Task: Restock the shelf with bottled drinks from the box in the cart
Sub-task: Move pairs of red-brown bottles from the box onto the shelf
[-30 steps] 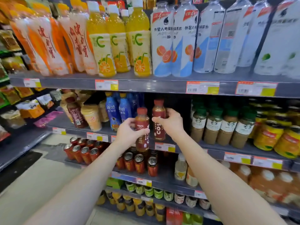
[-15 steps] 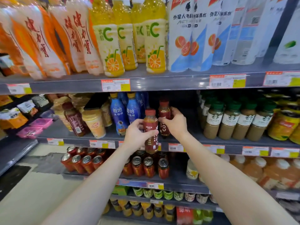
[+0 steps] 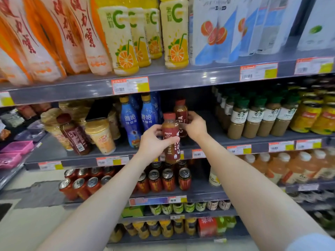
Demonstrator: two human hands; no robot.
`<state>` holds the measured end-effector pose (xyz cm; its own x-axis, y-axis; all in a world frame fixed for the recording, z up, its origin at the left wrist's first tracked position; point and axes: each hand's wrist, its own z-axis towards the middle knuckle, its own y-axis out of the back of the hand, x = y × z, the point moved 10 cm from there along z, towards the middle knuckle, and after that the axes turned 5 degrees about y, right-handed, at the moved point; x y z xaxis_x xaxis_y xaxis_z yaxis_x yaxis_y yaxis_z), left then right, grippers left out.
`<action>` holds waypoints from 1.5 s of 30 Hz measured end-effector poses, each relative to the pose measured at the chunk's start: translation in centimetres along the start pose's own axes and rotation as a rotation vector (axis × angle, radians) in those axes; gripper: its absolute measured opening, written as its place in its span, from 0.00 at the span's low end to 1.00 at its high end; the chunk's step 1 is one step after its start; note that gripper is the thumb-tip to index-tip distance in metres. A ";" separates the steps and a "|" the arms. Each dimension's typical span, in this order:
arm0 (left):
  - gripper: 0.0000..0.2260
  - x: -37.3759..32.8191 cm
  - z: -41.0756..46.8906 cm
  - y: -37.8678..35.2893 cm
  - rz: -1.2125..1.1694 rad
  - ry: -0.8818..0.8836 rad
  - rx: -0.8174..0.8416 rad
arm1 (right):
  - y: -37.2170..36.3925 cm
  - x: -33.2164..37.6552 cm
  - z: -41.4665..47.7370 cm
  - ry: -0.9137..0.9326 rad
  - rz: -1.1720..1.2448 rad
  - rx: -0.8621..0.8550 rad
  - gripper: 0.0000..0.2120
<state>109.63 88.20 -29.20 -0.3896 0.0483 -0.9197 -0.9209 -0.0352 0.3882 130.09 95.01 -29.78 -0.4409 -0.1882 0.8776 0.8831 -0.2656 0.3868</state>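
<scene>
My left hand grips the front bottle upright; my right hand clasps the rear bottle at its one o'clock.

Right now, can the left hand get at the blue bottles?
Likely yes for reach: the blue bottles stand just beside the left hand, with nothing between; but its grip is full with a Costa bottle.

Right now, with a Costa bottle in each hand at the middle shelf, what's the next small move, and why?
Probably ease the front Costa bottle, gripped by the left hand, forward onto the middle shelf, just in front of the rear Costa bottle the right hand holds. The front one hangs outside the shelf lip; bare shelf shows right of the blue bottles.
</scene>
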 end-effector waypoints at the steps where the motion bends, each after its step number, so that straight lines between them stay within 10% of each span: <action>1: 0.29 0.1 0.1 0.0 -0.002 -0.005 -0.005 | -0.2 -0.2 0.4 -0.007 0.003 0.004 0.28; 25: 0.24 -2.3 1.2 -1.7 -0.087 -0.027 -0.064 | -1.0 -1.4 6.4 -0.102 -0.109 0.101 0.28; 31: 0.23 -4.6 3.3 -4.1 -0.122 -0.061 -0.049 | 1.1 -0.3 2.4 -0.124 0.284 0.205 0.15; 38: 0.26 -5.9 5.2 -7.0 -0.191 -0.124 -0.002 | 3.7 0.4 -0.5 0.105 0.325 0.375 0.28; 45: 0.24 -4.7 6.7 -9.3 -0.083 -0.085 -0.005 | 4.9 -1.9 0.0 0.116 0.262 0.166 0.26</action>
<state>119.95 95.02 -28.10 -0.3122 0.1353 -0.9403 -0.9499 -0.0328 0.3107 135.23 94.06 -29.60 -0.2026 -0.3387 0.9188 0.9787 -0.0383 0.2017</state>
